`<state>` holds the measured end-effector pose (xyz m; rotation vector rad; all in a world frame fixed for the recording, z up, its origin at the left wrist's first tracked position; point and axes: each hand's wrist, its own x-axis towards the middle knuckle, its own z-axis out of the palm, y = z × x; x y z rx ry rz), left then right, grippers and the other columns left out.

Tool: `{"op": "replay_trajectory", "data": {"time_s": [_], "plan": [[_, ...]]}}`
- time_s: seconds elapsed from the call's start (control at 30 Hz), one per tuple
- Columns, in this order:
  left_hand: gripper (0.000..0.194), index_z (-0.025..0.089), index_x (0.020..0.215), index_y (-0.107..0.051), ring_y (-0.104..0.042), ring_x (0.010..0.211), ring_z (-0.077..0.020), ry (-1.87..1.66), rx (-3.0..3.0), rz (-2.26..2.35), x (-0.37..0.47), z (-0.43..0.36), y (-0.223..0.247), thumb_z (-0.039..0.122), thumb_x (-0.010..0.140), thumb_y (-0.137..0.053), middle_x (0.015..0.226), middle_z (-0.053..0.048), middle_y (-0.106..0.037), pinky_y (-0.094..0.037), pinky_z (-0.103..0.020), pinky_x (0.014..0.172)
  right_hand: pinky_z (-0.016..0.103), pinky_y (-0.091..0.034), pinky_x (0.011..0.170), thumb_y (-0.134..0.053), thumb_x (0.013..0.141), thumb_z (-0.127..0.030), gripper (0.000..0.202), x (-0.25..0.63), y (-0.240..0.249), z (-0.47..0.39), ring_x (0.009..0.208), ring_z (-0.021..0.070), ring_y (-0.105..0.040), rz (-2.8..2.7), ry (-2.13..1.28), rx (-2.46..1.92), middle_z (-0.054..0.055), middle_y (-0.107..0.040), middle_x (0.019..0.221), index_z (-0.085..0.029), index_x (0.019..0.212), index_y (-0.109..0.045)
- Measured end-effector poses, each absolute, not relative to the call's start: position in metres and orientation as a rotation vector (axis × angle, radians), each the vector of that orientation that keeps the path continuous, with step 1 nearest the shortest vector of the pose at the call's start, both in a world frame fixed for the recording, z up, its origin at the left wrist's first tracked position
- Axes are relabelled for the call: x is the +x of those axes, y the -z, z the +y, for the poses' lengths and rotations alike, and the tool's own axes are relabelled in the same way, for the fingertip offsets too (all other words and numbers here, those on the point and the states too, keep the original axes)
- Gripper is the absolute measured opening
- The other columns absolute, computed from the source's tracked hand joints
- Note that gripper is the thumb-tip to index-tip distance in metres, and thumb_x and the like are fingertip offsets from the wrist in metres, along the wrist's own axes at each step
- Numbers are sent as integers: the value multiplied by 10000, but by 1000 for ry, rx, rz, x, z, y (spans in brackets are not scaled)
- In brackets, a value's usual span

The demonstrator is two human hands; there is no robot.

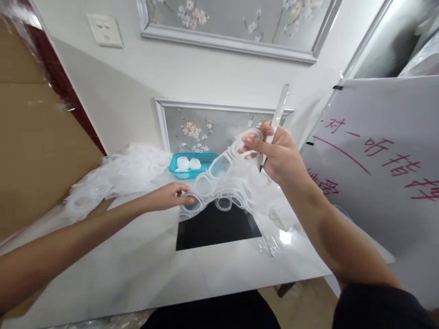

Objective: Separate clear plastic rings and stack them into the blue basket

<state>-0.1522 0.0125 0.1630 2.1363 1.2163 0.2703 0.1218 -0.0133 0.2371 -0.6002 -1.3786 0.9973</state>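
Note:
My right hand [277, 148] is raised over the table, closed round a slim white pen-like tool [280, 107] whose dark tip points down. Its thumb and fingers also pinch one end of a strip of translucent plastic rings [204, 185]. Lower and to the left, my left hand [171, 196] grips the other end of this strip between thumb and fingers. The strip slants between both hands. Beneath it, more joined rings [224, 203] lie over the back part of a black mat [216, 228].
Behind the strip, a teal plastic basket [171, 165] holds several white round pieces [183, 162]. A heap of translucent ring sheets [126, 171] is at the left. Clear plastic wrap [281, 219] lies right of the mat. A white board with red writing [370, 151] borders the right side.

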Motion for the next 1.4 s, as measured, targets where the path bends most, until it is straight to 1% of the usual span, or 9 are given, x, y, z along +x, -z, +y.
{"op": "replay_trajectory", "data": {"time_s": [0.1,0.33,0.6,0.8,0.9,1.0,1.17,1.3,1.4], "plan": [[347,182,871,-703,-589,823,-195,-237,2089,1102,-144,8,-143,502,784,-600,876,-34,-688,-417,-263,685,228,-450,519,-800,671,-278,509,126,-243,-19,635,119,-632,-1375,-958,-648,-77,-512,659,-253,720,-294],[346,180,757,-641,-638,798,-204,-381,1943,1068,-168,18,-131,523,775,-603,791,-41,-717,-467,-303,763,232,-363,494,-810,640,-375,536,167,-238,0,705,155,-658,-1315,-786,-814,-34,-563,764,-246,712,-295],[258,156,854,-654,-442,566,-104,-1143,2004,1536,-205,94,-206,405,793,-622,711,4,-611,-327,-245,547,216,-401,535,-826,491,-376,585,197,-188,91,662,112,-641,-1122,-900,-1016,-27,-644,826,-230,678,-291],[262,144,860,-669,-510,715,-103,-1367,2091,1394,-197,98,-248,396,798,-706,708,31,-621,-422,-241,765,253,-489,654,-817,528,-423,587,200,-181,106,741,126,-660,-1179,-909,-942,-27,-678,883,-232,685,-284],[279,158,818,-698,-563,761,-136,-1258,2148,1357,-204,72,-238,423,745,-751,762,3,-672,-451,-279,797,299,-507,701,-852,506,-416,598,210,-162,88,747,154,-668,-1225,-979,-962,-23,-677,805,-233,670,-306],[267,216,738,-727,-618,781,-184,-792,2215,1391,-217,34,-197,478,693,-760,787,-5,-709,-481,-307,802,356,-511,788,-861,524,-412,576,221,-124,57,788,196,-682,-1371,-1075,-1045,-28,-646,683,-235,651,-327],[164,341,857,-758,-662,858,-220,-133,2220,1065,-227,-35,-102,428,833,-620,889,17,-741,-501,-306,826,431,-494,796,-705,724,-440,301,232,-53,-7,819,277,-680,-1925,-958,-1373,60,-709,781,-226,671,-499],[125,373,819,-758,-659,830,-225,-45,2126,1027,-225,-49,-69,443,779,-662,834,40,-741,-495,-288,803,416,-478,832,-643,794,-400,173,230,-36,-26,865,266,-678,-2244,-1010,-1331,54,-752,919,-237,767,-591],[307,284,790,-746,-646,828,-224,-182,2128,1269,-226,-10,-69,554,786,-600,861,0,-735,-488,-298,807,380,-485,800,-628,809,-489,281,220,-45,1,857,249,-672,-2160,-997,-1350,53,-749,908,-218,752,-578]]}}
